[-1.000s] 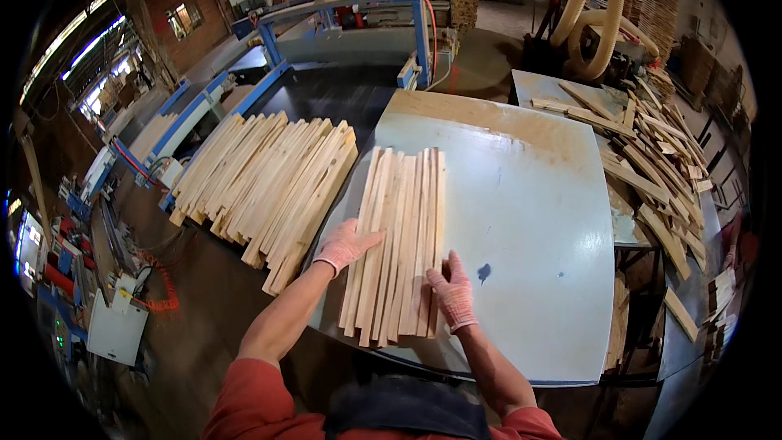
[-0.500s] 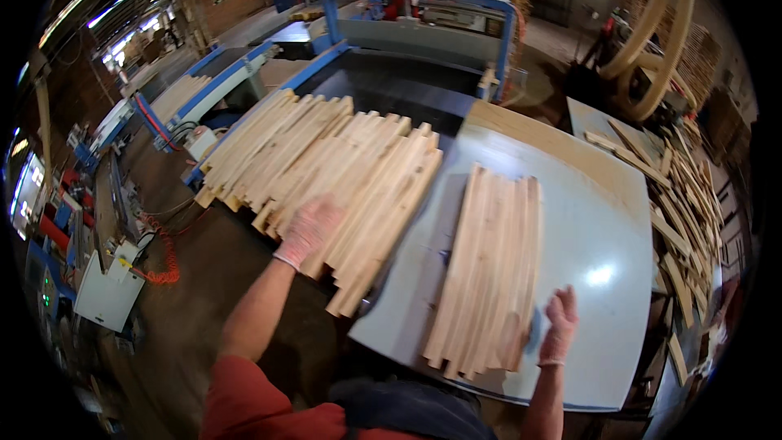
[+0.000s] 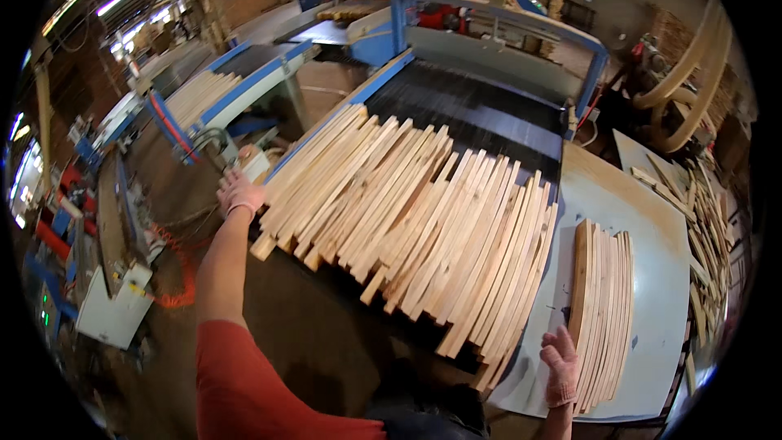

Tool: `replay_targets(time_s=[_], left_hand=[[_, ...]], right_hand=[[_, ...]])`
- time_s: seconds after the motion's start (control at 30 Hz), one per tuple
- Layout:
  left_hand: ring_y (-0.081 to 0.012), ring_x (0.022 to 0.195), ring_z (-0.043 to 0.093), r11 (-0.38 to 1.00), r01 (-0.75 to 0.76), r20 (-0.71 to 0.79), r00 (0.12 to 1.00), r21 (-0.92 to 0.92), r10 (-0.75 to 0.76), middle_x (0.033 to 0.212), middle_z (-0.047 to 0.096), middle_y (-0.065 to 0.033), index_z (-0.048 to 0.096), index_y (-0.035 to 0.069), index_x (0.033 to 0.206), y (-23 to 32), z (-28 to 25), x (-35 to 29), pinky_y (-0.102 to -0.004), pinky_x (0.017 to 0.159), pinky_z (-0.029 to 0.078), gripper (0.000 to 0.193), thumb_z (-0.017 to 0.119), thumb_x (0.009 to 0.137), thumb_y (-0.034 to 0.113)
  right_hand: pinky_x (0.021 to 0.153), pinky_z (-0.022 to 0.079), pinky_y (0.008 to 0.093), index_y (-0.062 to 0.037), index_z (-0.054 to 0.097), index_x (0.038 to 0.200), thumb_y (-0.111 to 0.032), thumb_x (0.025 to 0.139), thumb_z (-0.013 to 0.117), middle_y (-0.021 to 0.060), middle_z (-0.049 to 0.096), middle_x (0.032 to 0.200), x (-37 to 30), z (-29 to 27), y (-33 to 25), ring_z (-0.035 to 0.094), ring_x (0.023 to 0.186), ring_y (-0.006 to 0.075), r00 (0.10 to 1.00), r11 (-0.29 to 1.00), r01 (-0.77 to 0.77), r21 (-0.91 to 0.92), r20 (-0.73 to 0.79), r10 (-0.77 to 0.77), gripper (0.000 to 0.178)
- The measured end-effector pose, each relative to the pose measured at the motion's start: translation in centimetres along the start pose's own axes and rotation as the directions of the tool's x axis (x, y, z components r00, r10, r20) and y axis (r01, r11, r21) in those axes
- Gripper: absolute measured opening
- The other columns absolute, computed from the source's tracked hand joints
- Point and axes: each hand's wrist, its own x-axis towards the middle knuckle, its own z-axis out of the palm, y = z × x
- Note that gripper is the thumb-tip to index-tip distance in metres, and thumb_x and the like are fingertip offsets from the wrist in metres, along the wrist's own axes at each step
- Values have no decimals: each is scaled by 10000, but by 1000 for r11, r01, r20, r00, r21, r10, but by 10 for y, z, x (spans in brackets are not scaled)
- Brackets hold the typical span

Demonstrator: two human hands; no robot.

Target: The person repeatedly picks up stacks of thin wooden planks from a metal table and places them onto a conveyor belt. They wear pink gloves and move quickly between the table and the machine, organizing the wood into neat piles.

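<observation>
A wide row of pale wooden strips [image 3: 391,220] lies side by side on a dark conveyor belt [image 3: 468,94], their near ends uneven and jutting over its front edge. At the row's left edge is my left hand [image 3: 240,193], in a thin pinkish glove, fingers apart, near or against the outermost strip; contact is hard to make out. A smaller bundle of strips [image 3: 604,310] rests on the grey tabletop [image 3: 656,301] to the right. My right hand [image 3: 560,367], gloved likewise, is raised beside that bundle's near left end, its fingers apart and holding nothing.
A blue frame [image 3: 497,8] spans the belt at the far side. Loose offcuts [image 3: 713,253] are heaped at the far right. Another conveyor with strips [image 3: 204,96] stands at the left, and a coiled orange hose [image 3: 183,281] hangs by a pale machine box [image 3: 114,310].
My left hand has gone from on top of the strips to the row's left edge. My right hand has shifted from the small bundle's right side to its left. The view has turned left.
</observation>
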Motion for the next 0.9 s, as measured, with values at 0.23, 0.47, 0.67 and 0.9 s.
replay_targets(time_s=[0.23, 0.47, 0.67, 0.9], left_hand=[[-331, 1614, 245, 997, -74, 3, 997, -25, 74, 1750, 253, -139, 248, 71, 1675, -3, -8, 67, -491, 1303, 237, 1027, 733, 885, 513], [-349, 1549, 355, 980, -144, 12, 989, -140, 147, 1688, 351, -123, 340, 85, 1620, -16, 5, 83, -481, 1286, 280, 953, 739, 844, 467], [-371, 1476, 467, 945, -231, -165, 967, -231, 196, 1663, 399, -165, 373, 62, 1615, -13, 6, 62, -464, 1236, 358, 901, 736, 875, 428], [-202, 1160, 718, -108, -730, -385, 224, -675, 895, 1235, 766, -106, 775, -26, 1153, 31, 31, -158, -335, 1048, 555, 248, 664, 1015, 148]], right_hand=[[1217, 389, 441, 96, 298, 1638, -174, 990, 742, 282, 467, 1608, 43, 64, 34, 489, 1466, 350, 999, 993, 54, -104, 0, -54, 831], [1233, 377, 404, 114, 265, 1640, -156, 1033, 679, 310, 407, 1641, 64, 80, 26, 454, 1504, 366, 992, 984, 76, -161, -83, -90, 782], [1226, 380, 373, 90, 339, 1626, -190, 1047, 670, 224, 433, 1656, 80, 83, 29, 476, 1489, 290, 988, 988, 153, -6, 10, -153, 723], [1201, 406, 359, 48, 410, 1609, -143, 1045, 679, 189, 556, 1564, 74, 66, 29, 517, 1449, 262, 995, 995, 91, 39, 34, -93, 653]])
